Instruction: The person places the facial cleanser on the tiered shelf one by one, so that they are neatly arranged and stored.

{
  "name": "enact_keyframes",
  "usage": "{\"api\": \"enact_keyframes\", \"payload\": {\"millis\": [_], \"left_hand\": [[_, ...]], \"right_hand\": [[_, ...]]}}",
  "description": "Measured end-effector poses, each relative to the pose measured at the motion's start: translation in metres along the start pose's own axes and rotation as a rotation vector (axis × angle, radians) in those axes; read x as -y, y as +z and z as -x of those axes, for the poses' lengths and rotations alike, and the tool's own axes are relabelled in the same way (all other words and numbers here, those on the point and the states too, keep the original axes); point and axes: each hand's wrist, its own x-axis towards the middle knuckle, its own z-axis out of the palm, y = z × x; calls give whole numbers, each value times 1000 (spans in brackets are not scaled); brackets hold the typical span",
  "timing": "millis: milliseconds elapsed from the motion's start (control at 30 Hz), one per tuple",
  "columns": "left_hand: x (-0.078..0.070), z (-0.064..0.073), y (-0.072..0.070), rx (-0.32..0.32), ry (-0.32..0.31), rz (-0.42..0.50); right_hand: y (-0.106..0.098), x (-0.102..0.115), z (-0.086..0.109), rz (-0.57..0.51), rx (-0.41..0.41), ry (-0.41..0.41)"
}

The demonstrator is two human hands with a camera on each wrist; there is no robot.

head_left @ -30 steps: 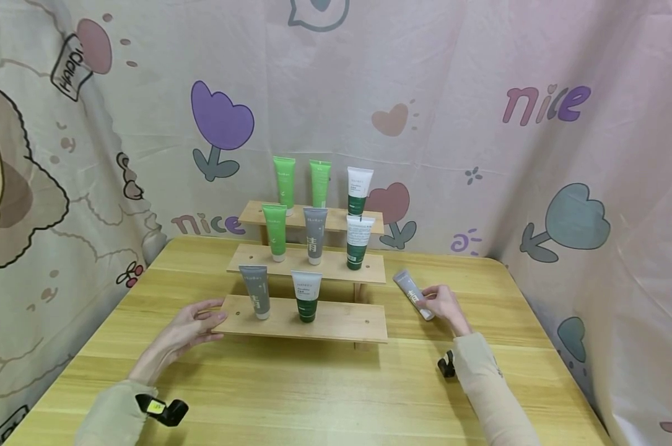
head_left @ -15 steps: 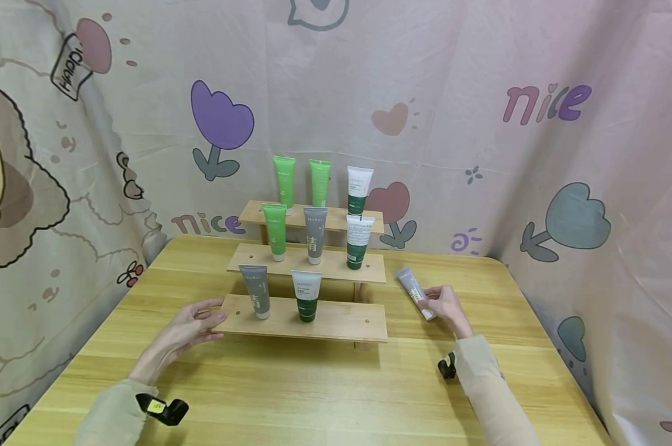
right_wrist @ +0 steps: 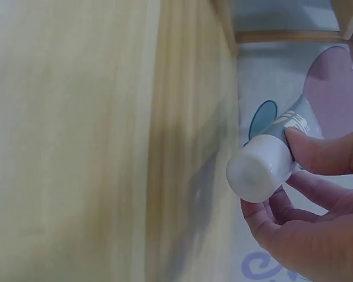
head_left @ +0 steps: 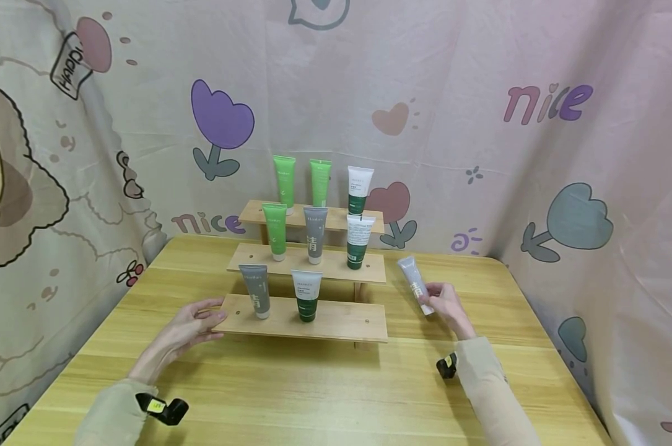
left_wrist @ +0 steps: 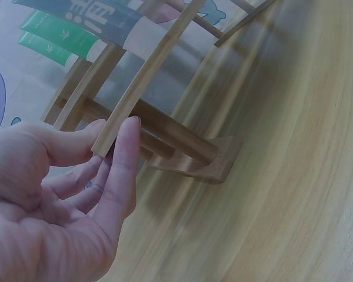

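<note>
My right hand (head_left: 446, 305) pinches a grey squeeze tube (head_left: 414, 280) near its white cap, right of the shelf. In the right wrist view the cap (right_wrist: 256, 170) faces the camera, with the thumb on the tube's side. My left hand (head_left: 187, 328) grips the left end of the bottom board of a three-tier wooden shelf (head_left: 341, 319); the left wrist view shows thumb and fingers (left_wrist: 125, 170) on both faces of the board. On the bottom tier stand a grey tube (head_left: 257, 291) and a white-and-green tube (head_left: 306, 294), both upright on their caps.
On the middle tier are a green tube (head_left: 277, 232), a grey tube (head_left: 315, 232) and a white-and-green tube (head_left: 358, 238). The top tier bears two green tubes (head_left: 285, 179) and a white-and-green one (head_left: 359, 186). A patterned curtain (head_left: 453, 62) hangs behind the wooden table (head_left: 313, 396).
The grey tube in my right hand has tilted up, its flat end rising and swinging slightly right. My left hand stays on the shelf board.
</note>
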Motion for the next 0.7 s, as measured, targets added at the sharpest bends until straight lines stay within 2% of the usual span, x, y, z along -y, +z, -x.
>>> {"api": "enact_keyframes", "payload": {"millis": [333, 700], "left_hand": [[0, 0, 0, -2, -4, -3], [0, 0, 0, -5, -14, -7]], "right_hand": [[1, 10, 4, -62, 43, -52], [4, 30, 12, -110, -15, -71]]}}
